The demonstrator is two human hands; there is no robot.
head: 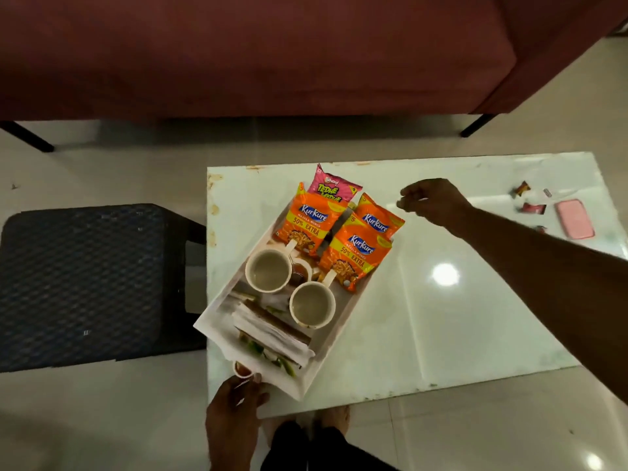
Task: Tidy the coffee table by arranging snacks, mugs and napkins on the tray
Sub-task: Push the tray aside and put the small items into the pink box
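Observation:
A white tray (217, 309) sits askew on the left end of the white coffee table (441, 317). It holds two cream mugs (268, 270) (312, 304), a stack of white napkins (272, 329) over some food, a small sauce cup (300, 270), three orange Kurkure packs (311, 220) (355, 256) (379, 219) and a pink snack pack (331, 186). My left hand (234, 399) grips a small cup of red sauce (241, 368) at the tray's near corner. My right hand (431, 202) hovers right of the packs, fingers loosely curled, holding nothing.
At the table's far right lie a pink phone-sized case (574, 218) and a few sweet wrappers (521, 189). A black woven stool (91, 283) stands left of the table. A maroon sofa (238, 52) runs along the far side.

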